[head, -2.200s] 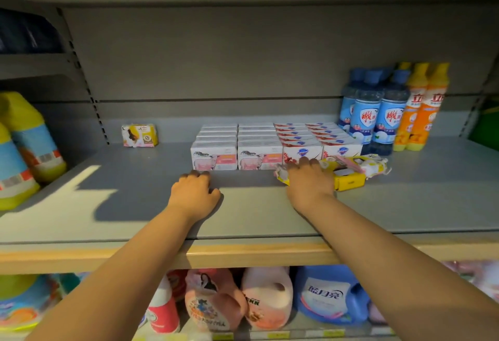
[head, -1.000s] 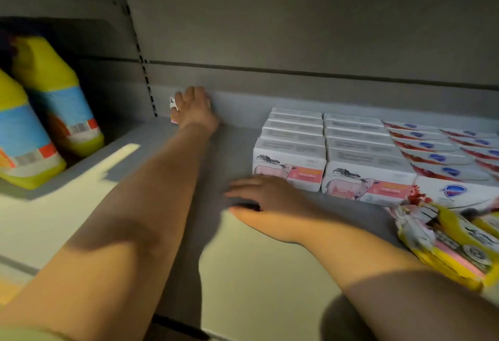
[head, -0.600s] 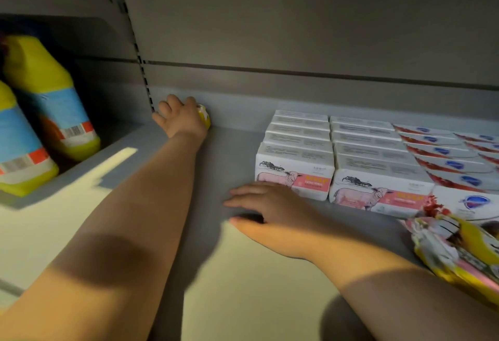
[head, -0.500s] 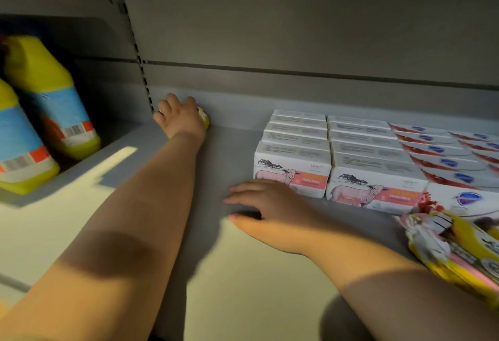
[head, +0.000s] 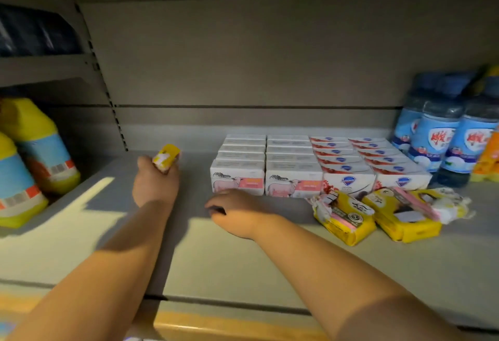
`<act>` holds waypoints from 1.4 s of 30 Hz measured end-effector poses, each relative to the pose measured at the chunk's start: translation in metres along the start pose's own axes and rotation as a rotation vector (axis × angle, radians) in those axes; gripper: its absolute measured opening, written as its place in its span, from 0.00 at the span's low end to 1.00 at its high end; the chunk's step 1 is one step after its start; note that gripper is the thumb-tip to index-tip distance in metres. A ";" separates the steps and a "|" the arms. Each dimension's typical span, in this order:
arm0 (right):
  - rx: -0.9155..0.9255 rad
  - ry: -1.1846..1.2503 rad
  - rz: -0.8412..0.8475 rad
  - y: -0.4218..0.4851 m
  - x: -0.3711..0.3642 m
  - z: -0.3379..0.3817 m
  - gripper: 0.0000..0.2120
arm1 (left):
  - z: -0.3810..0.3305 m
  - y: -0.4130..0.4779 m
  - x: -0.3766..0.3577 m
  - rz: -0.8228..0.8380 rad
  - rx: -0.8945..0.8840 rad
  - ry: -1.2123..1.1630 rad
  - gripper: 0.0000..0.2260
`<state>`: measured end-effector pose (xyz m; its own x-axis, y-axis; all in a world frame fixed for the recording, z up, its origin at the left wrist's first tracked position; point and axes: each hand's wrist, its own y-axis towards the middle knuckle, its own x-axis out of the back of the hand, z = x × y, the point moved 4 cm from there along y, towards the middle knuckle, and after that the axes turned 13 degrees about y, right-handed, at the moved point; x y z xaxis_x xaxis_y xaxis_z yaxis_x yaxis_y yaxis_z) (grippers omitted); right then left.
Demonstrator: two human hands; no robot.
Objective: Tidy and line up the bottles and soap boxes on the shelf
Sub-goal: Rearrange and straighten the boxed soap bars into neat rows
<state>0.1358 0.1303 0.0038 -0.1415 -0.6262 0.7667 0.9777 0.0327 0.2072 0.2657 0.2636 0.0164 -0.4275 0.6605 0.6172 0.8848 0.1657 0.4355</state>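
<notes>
My left hand (head: 156, 182) grips a small yellow and white soap box (head: 166, 160), lifted above the grey shelf (head: 243, 259) left of the soap rows. My right hand (head: 235, 211) rests flat on the shelf, fingers touching the front of the pink-labelled soap boxes (head: 237, 180). Beside them stand rows of white and red soap boxes (head: 348, 176). Two yellow wrapped soap packs (head: 375, 214) lie askew in front of those rows. Blue bottles (head: 442, 141) stand at the far right, with an orange bottle (head: 487, 157) beside them.
Large yellow and blue detergent jugs (head: 35, 151) stand on the neighbouring shelf section at the left. The grey back panel (head: 243, 70) rises behind the rows. The shelf's wooden front edge (head: 229, 327) runs along the bottom.
My left hand has taken the yellow soap box from the back wall and pulled it forward and up. The view has drawn back and right, bringing the bottles into view. My right hand stays put.
</notes>
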 end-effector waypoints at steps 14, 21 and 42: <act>0.030 -0.031 -0.276 -0.188 0.086 -0.015 0.08 | -0.116 -0.183 0.017 1.281 0.347 -0.857 0.09; -0.298 0.067 -0.765 -0.276 0.146 -0.066 0.08 | -0.143 -0.221 -0.007 1.073 0.245 -0.688 0.18; -1.053 0.677 -0.494 -0.241 0.178 -0.099 0.35 | -0.129 -0.216 -0.004 1.187 0.065 -0.886 0.14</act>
<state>-0.1097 -0.0660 0.0302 -0.7063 -0.6675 0.2360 0.5432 -0.7247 -0.4241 0.0524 0.1304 0.0045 0.7627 0.6465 -0.0188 0.6440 -0.7618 -0.0694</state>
